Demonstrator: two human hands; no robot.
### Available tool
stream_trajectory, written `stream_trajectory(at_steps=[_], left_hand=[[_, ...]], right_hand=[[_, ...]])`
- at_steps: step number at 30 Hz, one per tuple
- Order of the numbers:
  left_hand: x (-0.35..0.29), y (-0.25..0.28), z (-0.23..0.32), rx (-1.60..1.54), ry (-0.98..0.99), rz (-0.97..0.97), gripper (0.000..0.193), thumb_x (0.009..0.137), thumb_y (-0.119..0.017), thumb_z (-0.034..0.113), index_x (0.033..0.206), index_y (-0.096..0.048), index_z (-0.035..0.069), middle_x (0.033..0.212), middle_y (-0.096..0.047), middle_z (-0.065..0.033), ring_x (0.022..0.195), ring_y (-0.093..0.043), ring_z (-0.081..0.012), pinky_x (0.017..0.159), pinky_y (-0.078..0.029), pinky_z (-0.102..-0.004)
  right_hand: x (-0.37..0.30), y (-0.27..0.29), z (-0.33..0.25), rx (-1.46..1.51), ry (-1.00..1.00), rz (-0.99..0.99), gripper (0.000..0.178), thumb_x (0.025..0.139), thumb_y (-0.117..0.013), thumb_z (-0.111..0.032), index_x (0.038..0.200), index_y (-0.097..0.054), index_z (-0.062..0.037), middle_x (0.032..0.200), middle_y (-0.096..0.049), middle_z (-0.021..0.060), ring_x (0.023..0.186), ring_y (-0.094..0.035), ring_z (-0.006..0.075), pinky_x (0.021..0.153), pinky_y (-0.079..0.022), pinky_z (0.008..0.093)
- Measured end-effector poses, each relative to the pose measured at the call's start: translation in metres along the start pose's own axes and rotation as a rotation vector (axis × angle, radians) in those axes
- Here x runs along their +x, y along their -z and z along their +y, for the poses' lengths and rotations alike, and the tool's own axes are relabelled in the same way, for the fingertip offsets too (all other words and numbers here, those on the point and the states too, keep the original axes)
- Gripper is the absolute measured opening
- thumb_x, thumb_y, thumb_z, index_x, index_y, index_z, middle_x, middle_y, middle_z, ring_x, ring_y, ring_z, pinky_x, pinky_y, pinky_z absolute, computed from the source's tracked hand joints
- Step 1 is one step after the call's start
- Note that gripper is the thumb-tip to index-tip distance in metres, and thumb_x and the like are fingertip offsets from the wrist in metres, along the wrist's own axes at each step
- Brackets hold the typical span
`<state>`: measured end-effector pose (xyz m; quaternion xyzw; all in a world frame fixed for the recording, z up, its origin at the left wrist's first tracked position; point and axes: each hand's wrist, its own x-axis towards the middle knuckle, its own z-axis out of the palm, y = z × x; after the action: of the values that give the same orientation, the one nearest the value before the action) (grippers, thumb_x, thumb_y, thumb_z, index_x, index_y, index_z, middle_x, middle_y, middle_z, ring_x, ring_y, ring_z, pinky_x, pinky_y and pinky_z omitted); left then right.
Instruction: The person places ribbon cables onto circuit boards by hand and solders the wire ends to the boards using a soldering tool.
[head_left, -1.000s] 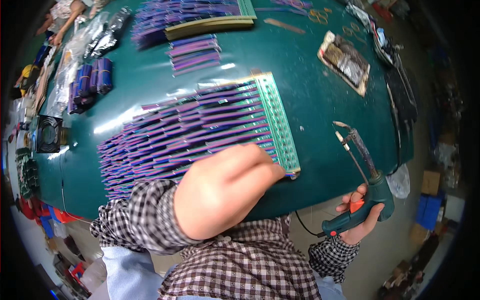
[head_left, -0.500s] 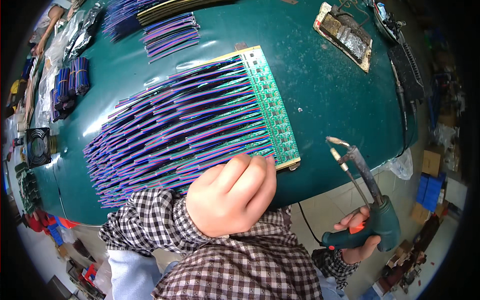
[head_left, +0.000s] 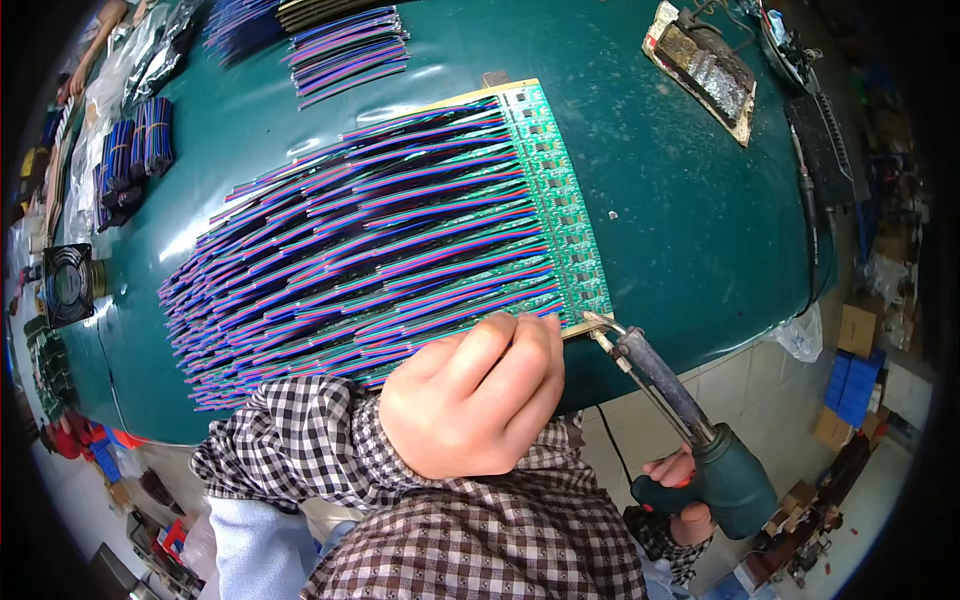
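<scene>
**Soldering tip (head_left: 594, 318) close beside the left hand (head_left: 475, 400), near edge of the bench (head_left: 690, 220)**

Lying right of middle by the near edge of the bench: a green circuit board panel (head_left: 562, 190), long side running from the near edge toward the far edge, with ribbon wires (head_left: 370, 255) fanned out toward the left edge. At the panel's near end, left-hand fingers drawn together, most likely around a wire end, with the pinch itself hidden under the knuckles. Right hand (head_left: 692, 524) wrapped around the handle of a dark green soldering gun (head_left: 735, 485), beyond the near edge, tip slanting up to the panel's near right corner. Touching or just above: hard to tell from this angle. Toward the far right corner of the bench, well apart: a grimy shallow tray (head_left: 742, 130).

Chief risk, as judged: burnt fingertips, from a slip of the gun across so small a gap. Also possible: a crooked wire, from any tremble in the pinch; a blob bridging neighbouring rows of the panel, from too long a dwell; scorched insulation, from a drift of the tip leftward; a panel dragged out of line, from the left sleeve (head_left: 290, 430) catching on the wires.
</scene>
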<state>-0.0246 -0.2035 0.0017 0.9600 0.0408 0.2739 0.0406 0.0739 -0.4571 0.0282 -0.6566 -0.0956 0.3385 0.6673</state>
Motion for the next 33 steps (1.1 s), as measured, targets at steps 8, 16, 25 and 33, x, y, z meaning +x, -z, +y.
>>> stream_trajectory(at_steps=[8,16,25,33], left_hand=[[-0.001,-0.006,-0.002,-0.023,-0.011,0.085,0.031,0.053,-0.064,0.009,0.082,-0.068,-0.001,0.081,-0.06,-0.0065,0.068,-0.059,-0.0163,0.052,-0.044,-0.022],[0.0,-0.005,-0.002,-0.036,-0.009,0.069,0.031,0.052,-0.065,0.008,0.081,-0.068,-0.002,0.081,-0.059,-0.0064,0.068,-0.058,-0.0165,0.052,-0.044,-0.0222],[-0.001,-0.007,-0.001,-0.017,-0.021,0.086,0.031,0.052,-0.065,0.008,0.081,-0.068,-0.002,0.081,-0.059,-0.0059,0.067,-0.059,-0.0159,0.049,-0.041,-0.0216],[-0.001,-0.007,0.0,-0.008,-0.009,0.087,0.03,0.052,-0.065,0.007,0.081,-0.068,-0.002,0.081,-0.059,-0.0062,0.067,-0.059,-0.016,0.05,-0.042,-0.0218]], right_hand=[[0.003,-0.007,0.0,-0.191,0.055,0.037,0.058,0.063,-0.083,-0.042,0.082,-0.062,0.0084,0.069,-0.062,0.0129,0.063,-0.065,0.0227,0.064,-0.058,0.038],[0.002,-0.008,0.0,-0.194,0.02,0.05,0.058,0.063,-0.083,-0.043,0.082,-0.062,0.0083,0.07,-0.062,0.012,0.065,-0.065,0.0224,0.066,-0.058,0.0385],[0.0,-0.006,0.001,-0.282,0.125,0.03,0.063,0.07,-0.075,-0.05,0.089,-0.057,0.0078,0.075,-0.063,0.0129,0.067,-0.065,0.0238,0.066,-0.058,0.039],[-0.004,0.003,0.006,-0.155,0.1,-0.014,0.061,0.07,-0.076,-0.046,0.09,-0.056,0.0085,0.071,-0.062,0.0126,0.065,-0.064,0.0238,0.067,-0.058,0.0407]])
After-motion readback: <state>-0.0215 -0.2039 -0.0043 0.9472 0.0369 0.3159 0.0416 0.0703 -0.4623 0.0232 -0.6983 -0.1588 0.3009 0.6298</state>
